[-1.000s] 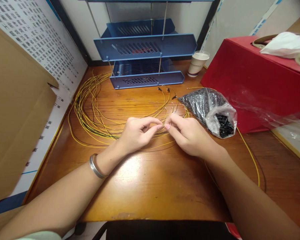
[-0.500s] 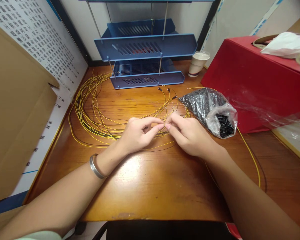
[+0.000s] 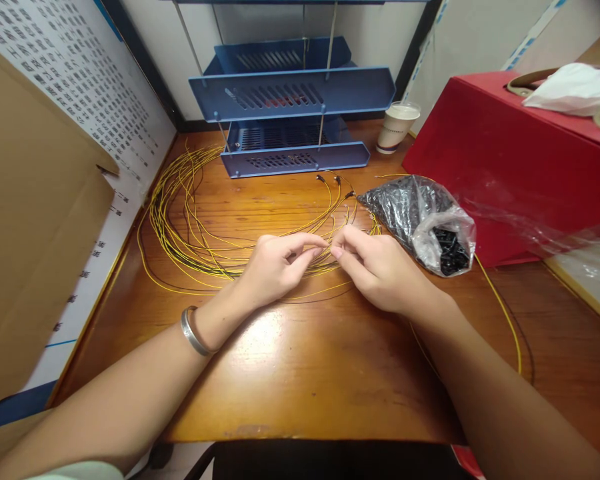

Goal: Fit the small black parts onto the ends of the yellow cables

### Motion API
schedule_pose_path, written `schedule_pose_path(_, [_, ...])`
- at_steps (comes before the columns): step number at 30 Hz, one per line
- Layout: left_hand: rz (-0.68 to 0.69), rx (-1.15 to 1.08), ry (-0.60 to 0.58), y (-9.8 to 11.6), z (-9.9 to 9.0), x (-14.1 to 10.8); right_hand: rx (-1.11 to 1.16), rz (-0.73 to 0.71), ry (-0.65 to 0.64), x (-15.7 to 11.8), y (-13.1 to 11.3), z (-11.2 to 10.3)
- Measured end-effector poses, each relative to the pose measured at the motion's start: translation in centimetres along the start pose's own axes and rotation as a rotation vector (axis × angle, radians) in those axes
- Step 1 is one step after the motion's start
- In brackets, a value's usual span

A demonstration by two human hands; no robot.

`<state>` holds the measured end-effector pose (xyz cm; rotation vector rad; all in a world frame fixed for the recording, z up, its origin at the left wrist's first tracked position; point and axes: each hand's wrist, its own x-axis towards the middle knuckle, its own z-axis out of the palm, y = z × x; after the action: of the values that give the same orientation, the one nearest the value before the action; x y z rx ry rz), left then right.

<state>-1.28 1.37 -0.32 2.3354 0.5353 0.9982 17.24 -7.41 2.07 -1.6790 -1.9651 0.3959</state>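
My left hand (image 3: 280,267) is closed in a pinch, thumb against forefinger, above the front of a coil of thin yellow cables (image 3: 173,230). Facing it, my right hand (image 3: 373,267) pinches with thumb and forefinger too. The fingertips of both hands nearly meet, and what they hold is too small or hidden to make out. Just beyond them lie loose cable ends, a few with small black connectors (image 3: 337,181). Right of my right hand rests a clear plastic bag (image 3: 397,208), its mouth showing small black parts (image 3: 453,252).
A blue tiered tray rack (image 3: 295,160) stands at the back, with a paper cup (image 3: 398,127) beside it. A red box (image 3: 510,160) takes up the right side. Cardboard (image 3: 45,220) leans at the left. One yellow cable (image 3: 505,307) curves along the right of the wooden table (image 3: 290,393).
My fingertips have shifted very slightly, and a narrow gap shows between the two hands. Cables, bag and the other things lie as before.
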Motion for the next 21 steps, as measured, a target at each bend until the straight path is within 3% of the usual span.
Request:
schedule_pose_path(9, [-0.035, -0.016, -0.040, 0.19, 0.04, 0.02, 0.012, 0.008, 0.001, -0.13, -0.03, -0.11])
schedule_pose_path(21, [-0.008, -0.022, 0.011, 0.29, -0.08, 0.11, 0.015, 0.008, 0.003, -0.08, 0.01, -0.16])
